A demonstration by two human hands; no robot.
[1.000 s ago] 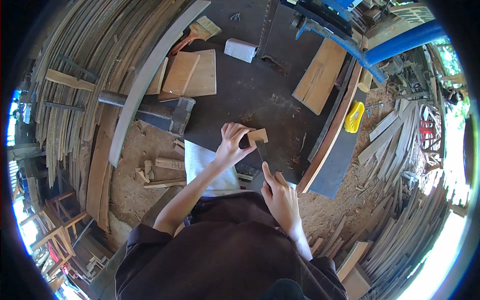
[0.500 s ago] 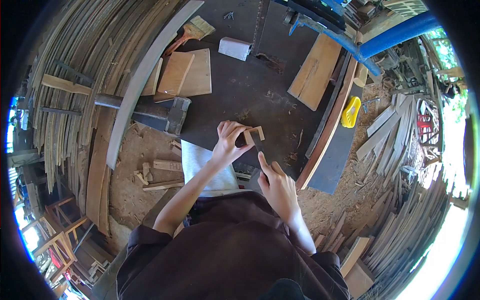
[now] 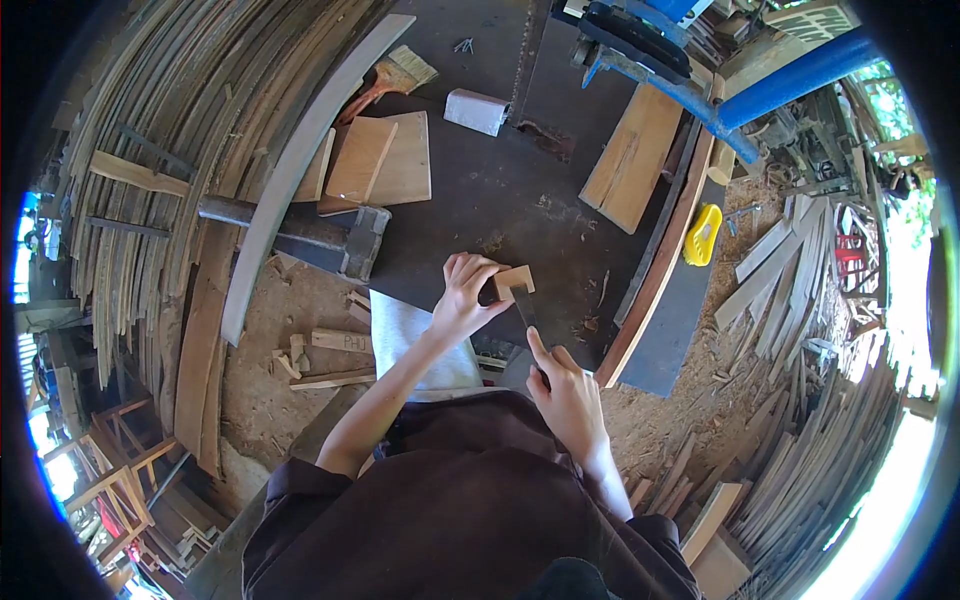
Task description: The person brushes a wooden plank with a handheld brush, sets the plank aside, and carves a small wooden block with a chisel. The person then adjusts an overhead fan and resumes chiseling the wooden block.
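My left hand (image 3: 467,297) is closed around a small notched wooden block (image 3: 515,279), held just above the near part of the dark tabletop (image 3: 490,190). A flat metal blade (image 3: 525,308) meets the block at its notch. My right hand (image 3: 566,395) grips this tool from below right, fingers wrapped round its dark handle and index finger stretched along the blade. The handle is mostly hidden in the palm, so I cannot tell whether it is a file or a chisel.
Thin wooden boards (image 3: 405,160), a paintbrush (image 3: 405,72) and a white metal piece (image 3: 475,111) lie on the tabletop. To the right are a wider board (image 3: 632,155) and a yellow clog-shaped object (image 3: 703,235). A blue metal frame (image 3: 790,80) reaches in at upper right. Stacked planks (image 3: 150,250) stand left.
Both hands have shifted slightly right in view. The block has turned a little, and the right hand with the tool has drawn back toward my body, showing more of the blade.
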